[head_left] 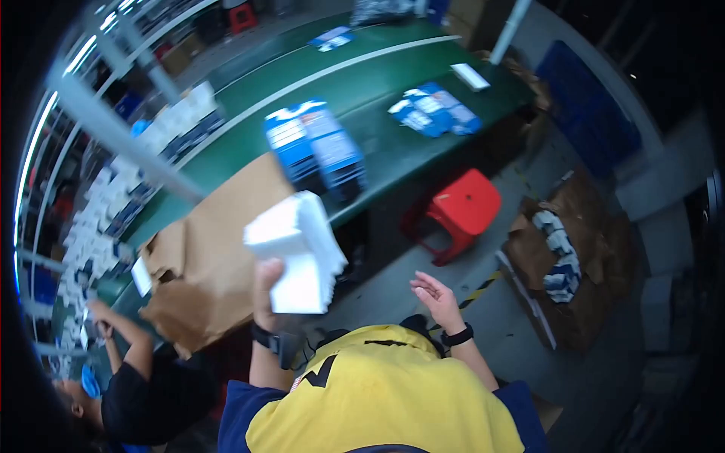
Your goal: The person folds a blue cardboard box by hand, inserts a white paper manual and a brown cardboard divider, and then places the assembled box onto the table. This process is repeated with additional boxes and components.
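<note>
My left hand grips a thick stack of white folded sheets by its lower left side, thumb showing at the edge. The stack's layered edges fan out on its right. My right hand is held out over the floor, fingers stretched and apart, with nothing in it. Just beyond the white stack, two piles of blue-and-white flat packages stand side by side on the green table. Brown wrapping paper lies left of the stack.
More blue-and-white packages are spread on the table. A red stool stands by its near side. Rightward on the floor, opened brown paper holds white-and-blue bundles. A co-worker in black works at left beside rows of white items.
</note>
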Demonstrator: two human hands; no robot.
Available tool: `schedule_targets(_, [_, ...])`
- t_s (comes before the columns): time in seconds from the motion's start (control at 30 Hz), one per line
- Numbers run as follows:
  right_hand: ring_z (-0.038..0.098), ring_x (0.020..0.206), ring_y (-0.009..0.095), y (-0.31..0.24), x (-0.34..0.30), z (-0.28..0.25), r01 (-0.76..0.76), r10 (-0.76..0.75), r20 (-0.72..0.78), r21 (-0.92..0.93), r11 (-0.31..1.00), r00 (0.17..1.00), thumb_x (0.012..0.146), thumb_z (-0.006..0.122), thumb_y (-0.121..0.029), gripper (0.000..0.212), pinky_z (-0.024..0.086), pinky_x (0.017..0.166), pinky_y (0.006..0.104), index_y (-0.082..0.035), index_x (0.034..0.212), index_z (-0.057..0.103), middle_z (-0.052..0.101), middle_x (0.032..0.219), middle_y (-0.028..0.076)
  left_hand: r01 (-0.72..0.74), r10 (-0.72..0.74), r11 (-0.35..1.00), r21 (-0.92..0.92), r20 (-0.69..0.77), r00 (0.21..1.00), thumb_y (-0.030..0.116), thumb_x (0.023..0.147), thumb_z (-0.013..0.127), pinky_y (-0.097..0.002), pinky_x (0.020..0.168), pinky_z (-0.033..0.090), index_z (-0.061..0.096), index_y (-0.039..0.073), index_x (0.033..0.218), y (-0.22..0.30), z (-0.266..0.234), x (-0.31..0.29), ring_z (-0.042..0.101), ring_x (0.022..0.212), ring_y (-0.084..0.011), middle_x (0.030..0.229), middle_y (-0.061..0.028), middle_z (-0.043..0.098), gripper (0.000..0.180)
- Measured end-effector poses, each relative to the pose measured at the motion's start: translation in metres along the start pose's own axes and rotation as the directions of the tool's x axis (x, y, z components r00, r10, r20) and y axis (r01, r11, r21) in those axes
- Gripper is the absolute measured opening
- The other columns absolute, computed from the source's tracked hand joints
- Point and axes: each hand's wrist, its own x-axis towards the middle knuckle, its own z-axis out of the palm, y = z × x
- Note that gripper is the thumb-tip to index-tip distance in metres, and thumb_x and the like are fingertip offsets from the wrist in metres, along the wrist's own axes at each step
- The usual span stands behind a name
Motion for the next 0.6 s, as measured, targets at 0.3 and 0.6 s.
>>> schedule_targets(0.3, [0.04, 0.123, 0.022, -0.046, -0.02, -0.188, 0.142, -0.018, -0.251, 0.484, 0.863, 0.968, 0.08, 0.062, -0.056, 0.086, 0.033, 0.1, 0.0383, -0.008, 0.141, 0.025, 0.039, 0.136, 0.009, 0.394, -0.497, 0.863, 0.317, 0.387, 0.777, 0.016, 0.068, 0.078, -0.0335, 0.095, 0.042, 0.029, 0.001, 0.132, -0.238, 0.245, 0.071, 0.053, 0.109, -0.0193, 0.119, -0.012, 0.051, 0.082])
schedule_targets(0.6, [0.051, 0.109, 0.019, -0.106, 0.08, -0.217, 0.04, 0.018, -0.121, 0.461, 0.887, 0.992, 0.079, 0.073, -0.033, 0.064, 0.04, 0.095, 0.0316, -0.002, 0.127, 0.045, 0.053, 0.119, 0.007, 0.089, -0.344, 0.896, 0.436, 0.553, 0.759, 0.037, 0.078, 0.068, -0.0348, 0.111, 0.016, -0.01, 0.005, 0.146, -0.256, 0.263, 0.18, 0.015, 0.138, -0.0237, 0.15, -0.0156, 0.011, 0.108])
